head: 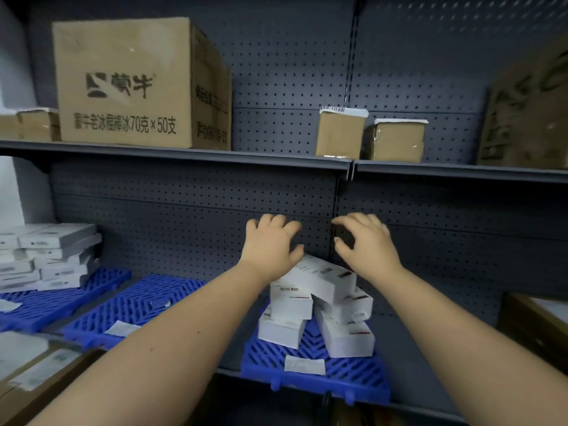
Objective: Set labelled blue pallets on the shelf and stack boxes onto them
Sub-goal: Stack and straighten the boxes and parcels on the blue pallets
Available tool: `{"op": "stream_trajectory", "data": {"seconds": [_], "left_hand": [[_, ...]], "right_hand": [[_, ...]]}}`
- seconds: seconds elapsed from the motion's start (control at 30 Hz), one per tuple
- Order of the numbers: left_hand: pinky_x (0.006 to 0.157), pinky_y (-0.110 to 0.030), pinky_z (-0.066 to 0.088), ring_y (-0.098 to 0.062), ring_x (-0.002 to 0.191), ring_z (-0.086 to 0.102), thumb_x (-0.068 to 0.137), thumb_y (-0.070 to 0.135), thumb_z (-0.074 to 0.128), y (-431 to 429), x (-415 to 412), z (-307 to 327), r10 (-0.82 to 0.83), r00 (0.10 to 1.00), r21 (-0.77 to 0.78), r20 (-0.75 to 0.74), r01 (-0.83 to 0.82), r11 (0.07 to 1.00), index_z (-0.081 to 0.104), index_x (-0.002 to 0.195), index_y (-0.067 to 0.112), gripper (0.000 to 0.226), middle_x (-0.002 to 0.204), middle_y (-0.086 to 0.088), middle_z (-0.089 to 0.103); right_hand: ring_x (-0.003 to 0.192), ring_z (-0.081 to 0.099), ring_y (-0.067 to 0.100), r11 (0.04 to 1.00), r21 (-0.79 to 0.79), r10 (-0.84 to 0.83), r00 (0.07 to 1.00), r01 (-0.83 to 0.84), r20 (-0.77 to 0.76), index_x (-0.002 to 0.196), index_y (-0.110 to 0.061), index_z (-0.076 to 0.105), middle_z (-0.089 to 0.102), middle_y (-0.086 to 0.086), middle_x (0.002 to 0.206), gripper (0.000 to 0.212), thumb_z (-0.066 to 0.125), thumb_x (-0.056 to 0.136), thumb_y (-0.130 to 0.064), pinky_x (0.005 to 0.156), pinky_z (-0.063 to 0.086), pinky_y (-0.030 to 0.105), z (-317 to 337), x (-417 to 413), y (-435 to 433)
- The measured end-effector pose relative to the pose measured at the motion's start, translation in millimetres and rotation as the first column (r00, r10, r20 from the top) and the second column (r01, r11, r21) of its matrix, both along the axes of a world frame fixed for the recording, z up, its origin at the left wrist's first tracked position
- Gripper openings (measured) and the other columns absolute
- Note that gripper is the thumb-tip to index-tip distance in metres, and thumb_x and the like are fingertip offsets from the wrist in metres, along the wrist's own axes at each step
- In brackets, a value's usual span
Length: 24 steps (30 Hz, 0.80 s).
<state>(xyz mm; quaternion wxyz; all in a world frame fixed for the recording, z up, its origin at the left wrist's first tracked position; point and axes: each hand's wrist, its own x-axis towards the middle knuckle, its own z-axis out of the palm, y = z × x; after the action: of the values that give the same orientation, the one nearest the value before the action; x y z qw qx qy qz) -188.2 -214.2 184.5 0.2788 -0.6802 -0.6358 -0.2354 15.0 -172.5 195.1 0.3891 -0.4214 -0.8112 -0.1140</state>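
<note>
Three blue slatted pallets lie on the lower shelf (430,382). The left pallet (52,305) carries a neat stack of white boxes (49,256). The middle pallet (123,312) holds only paper labels. The right pallet (344,376) bears an untidy pile of white boxes (316,305), the top one tilted. My left hand (270,244) and my right hand (365,244) hover just above that pile, fingers spread and loosely bent, holding nothing. My left wrist hides part of the top box.
The upper shelf (184,152) holds a large printed carton (135,84), two small brown boxes (368,136) and another carton at far right (528,118). An open cardboard box (33,373) sits at bottom left, a brown box (541,321) at right.
</note>
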Motion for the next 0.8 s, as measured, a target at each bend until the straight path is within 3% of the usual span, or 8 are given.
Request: {"op": "stream_trajectory", "data": {"seconds": [0.2,0.33,0.5,0.67,0.8], "left_hand": [[0.085,-0.045,0.039,-0.03,0.107,0.053,0.081,0.042,0.06,-62,-13,25,-0.129,0.988,0.248,-0.085,0.147,0.958,0.063,0.117,0.026,0.04,0.115,-0.001,0.061],[0.087,-0.046,0.039,-0.028,0.108,0.054,0.08,0.039,0.06,-88,-12,73,-0.214,0.972,0.359,-0.092,0.233,0.904,0.064,0.116,0.026,0.039,0.114,0.0,0.061],[0.093,-0.046,0.033,-0.027,0.112,0.05,0.085,0.041,0.056,-92,6,142,-0.237,0.964,0.392,-0.119,0.264,0.881,0.06,0.123,0.029,0.04,0.12,0.0,0.058],[0.099,-0.05,0.029,-0.028,0.124,0.036,0.087,0.048,0.052,-69,37,172,-0.16,0.986,0.288,-0.043,0.165,0.943,0.042,0.137,0.033,0.053,0.135,-0.002,0.044],[0.101,-0.054,0.029,-0.032,0.129,0.029,0.086,0.048,0.053,-37,59,190,-0.108,0.993,0.181,-0.044,0.114,0.977,0.032,0.142,0.037,0.061,0.14,-0.007,0.037]], "right_hand": [[0.118,0.047,0.024,0.993,0.117,-0.026,0.999,0.029,-0.023,0.122,-0.019,0.062,0.058,0.0,0.123,0.036,0.063,0.086,-0.019,0.099,0.039,0.04,22,0,-74],[0.128,0.04,0.022,0.971,0.239,-0.022,1.0,0.026,-0.018,0.125,-0.019,0.06,0.047,0.0,0.14,0.039,0.064,0.086,-0.016,0.099,0.04,0.038,53,8,-112],[0.127,0.041,0.022,0.924,0.362,-0.148,0.988,0.122,0.045,0.128,-0.02,0.056,0.049,0.002,0.138,0.045,0.064,0.084,-0.021,0.104,0.038,0.043,116,25,-127],[0.135,0.024,0.031,0.896,0.111,-0.444,0.862,0.43,0.243,0.145,-0.034,0.028,0.028,-0.001,0.152,0.069,0.059,0.084,-0.048,0.109,0.027,0.046,163,33,-106],[0.135,0.023,0.035,0.88,0.004,-0.466,0.861,0.475,0.204,0.145,-0.038,0.025,0.027,0.001,0.153,0.071,0.059,0.084,-0.051,0.109,0.027,0.051,184,38,-75]]}}
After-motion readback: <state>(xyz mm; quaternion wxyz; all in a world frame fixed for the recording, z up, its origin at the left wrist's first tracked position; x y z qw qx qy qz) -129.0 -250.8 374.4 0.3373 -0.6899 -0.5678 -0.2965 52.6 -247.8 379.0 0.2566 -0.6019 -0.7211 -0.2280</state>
